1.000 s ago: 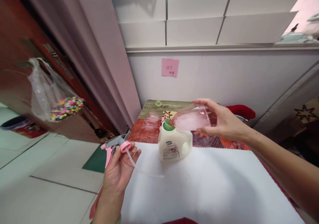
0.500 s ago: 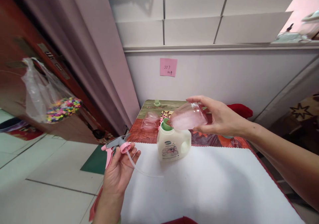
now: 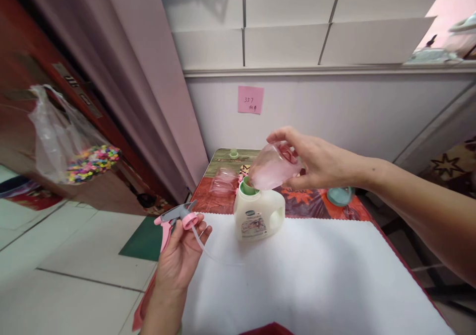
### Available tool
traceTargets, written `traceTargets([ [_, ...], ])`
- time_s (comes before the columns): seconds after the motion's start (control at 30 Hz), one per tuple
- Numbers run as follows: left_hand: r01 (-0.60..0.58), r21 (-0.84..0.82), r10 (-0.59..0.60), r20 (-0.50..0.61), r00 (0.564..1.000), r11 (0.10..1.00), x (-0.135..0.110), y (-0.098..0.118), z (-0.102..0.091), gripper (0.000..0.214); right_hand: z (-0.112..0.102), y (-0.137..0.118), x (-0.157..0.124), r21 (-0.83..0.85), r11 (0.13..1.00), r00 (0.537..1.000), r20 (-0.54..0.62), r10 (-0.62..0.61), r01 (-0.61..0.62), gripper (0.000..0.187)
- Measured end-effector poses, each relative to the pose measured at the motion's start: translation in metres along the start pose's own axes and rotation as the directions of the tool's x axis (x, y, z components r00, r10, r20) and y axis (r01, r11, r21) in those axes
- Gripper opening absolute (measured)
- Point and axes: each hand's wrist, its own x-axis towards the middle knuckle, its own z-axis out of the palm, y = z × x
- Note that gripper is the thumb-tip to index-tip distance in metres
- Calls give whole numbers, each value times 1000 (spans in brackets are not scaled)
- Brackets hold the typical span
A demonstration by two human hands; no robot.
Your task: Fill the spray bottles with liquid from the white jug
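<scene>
Your left hand (image 3: 181,259) pinches the sprayer (image 3: 181,211), already off the bottle (image 3: 273,164), which your right hand (image 3: 319,164) grips, neck tilted to the jug (image 3: 257,217) between your hands, so pouring looks underway but unfinished, with pale liquid (image 3: 268,177) apparently inside.

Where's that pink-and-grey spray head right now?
In the head view, the spray head is held in the left hand, to the left of the white jug.
</scene>
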Motion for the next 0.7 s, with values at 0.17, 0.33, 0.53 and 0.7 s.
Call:
traceTargets([
  [0.17,21,4,-21,0,1000,1000,1,-2,0,24,-10,-6,17,-42,990,991,23,-134,135,71],
  [0.33,44,-8,-43,32,999,999,2,-5,-2,36,-14,-9,30,-44,977,978,42,-206,208,72],
  [0.53,54,-10,-53,61,997,998,2,-6,-5,33,-15,-13,34,-62,973,974,63,-219,223,71],
  [0.7,65,-7,-65,39,997,998,4,-8,-6,34,-16,-13,34,-70,972,972,73,-221,226,71],
])
